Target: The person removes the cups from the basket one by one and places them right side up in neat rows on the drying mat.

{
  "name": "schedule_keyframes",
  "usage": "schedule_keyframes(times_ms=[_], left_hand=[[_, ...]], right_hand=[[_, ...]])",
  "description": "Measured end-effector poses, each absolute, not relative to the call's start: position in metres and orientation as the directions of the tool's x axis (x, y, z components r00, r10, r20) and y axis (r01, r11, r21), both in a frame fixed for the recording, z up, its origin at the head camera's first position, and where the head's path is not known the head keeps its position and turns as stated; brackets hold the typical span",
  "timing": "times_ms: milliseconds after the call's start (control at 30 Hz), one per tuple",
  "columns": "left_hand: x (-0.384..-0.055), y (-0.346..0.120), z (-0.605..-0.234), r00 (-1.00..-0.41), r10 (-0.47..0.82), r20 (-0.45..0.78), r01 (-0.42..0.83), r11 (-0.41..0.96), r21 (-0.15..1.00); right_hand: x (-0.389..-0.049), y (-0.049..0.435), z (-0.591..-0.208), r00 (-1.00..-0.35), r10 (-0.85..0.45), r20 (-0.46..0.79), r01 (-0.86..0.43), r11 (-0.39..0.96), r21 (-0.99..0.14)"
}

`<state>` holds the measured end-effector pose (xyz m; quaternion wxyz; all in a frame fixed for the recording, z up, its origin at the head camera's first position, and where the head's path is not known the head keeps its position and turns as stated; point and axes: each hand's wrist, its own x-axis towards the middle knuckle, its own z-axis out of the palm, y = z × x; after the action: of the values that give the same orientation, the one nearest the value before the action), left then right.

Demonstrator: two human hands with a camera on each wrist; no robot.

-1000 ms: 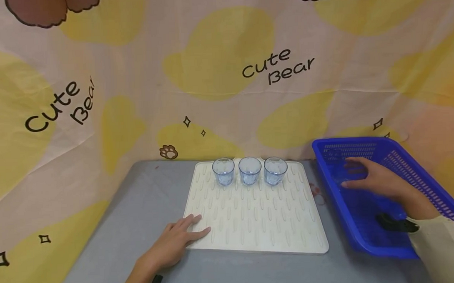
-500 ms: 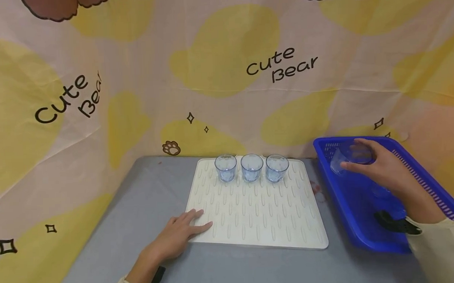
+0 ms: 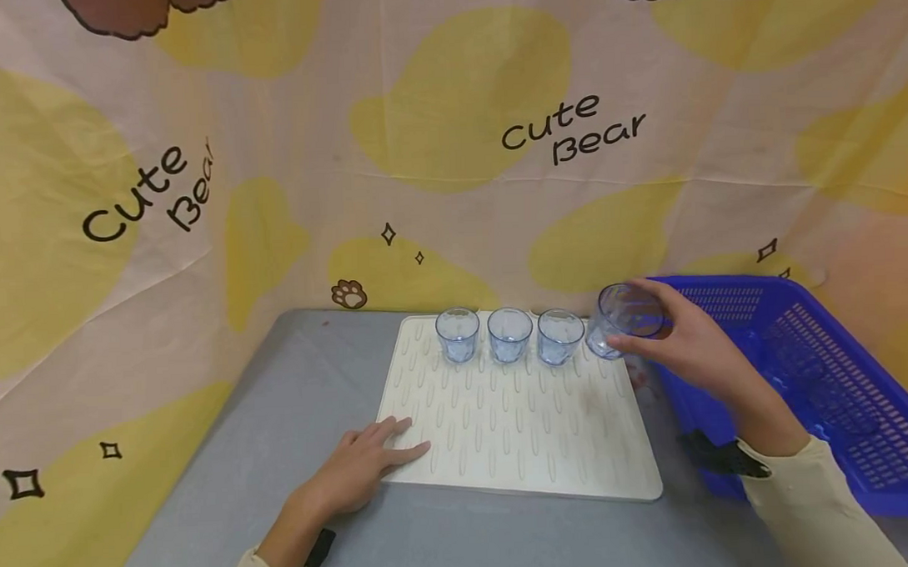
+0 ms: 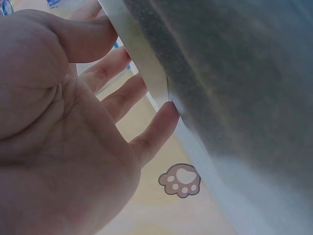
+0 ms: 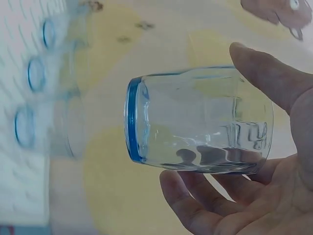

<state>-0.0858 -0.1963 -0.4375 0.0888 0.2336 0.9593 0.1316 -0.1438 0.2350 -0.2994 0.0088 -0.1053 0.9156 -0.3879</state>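
Observation:
My right hand (image 3: 689, 342) grips a clear bluish drinking glass (image 3: 608, 332), its thumb on one side and fingers on the other. That glass is tilted over the mat's back right corner. In the right wrist view the glass (image 5: 195, 122) spans between thumb and fingers, its thick blue base pointing left. Three matching glasses (image 3: 509, 338) stand in a row along the back of a white ridged drying mat (image 3: 504, 436). My left hand (image 3: 355, 466) rests on the mat's front left edge with fingers spread; the left wrist view shows its fingertips (image 4: 166, 115) at that edge.
A blue plastic basket (image 3: 900, 503) with slotted walls stands right of the mat, more clear glasses (image 3: 841, 403) faintly visible inside. A grey tabletop (image 3: 279, 423) surrounds the mat. Behind hangs a patterned cloth (image 3: 433, 109) with yellow patches and lettering.
My right hand has lifted a glass out of the blue basket and carried it left to the mat's back right corner. The left hand stays on the mat's edge.

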Motion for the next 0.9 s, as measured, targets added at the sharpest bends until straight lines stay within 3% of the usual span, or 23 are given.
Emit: schedule_keyframes(times_ms=[333, 900], left_hand=[[-0.086, -0.197, -0.441, -0.875, 0.471, -0.113, 0.425, 0.859, 0.285], [-0.088, -0.197, -0.439, -0.883, 0.447, -0.146, 0.382, 0.863, 0.33]], right_hand=[[-0.156, 0.182, -0.326, -0.953, -0.287, 0.099, -0.263, 0.619, -0.74], [-0.162, 0.105, -0.372, -0.939, -0.339, 0.049, -0.245, 0.565, -0.788]])
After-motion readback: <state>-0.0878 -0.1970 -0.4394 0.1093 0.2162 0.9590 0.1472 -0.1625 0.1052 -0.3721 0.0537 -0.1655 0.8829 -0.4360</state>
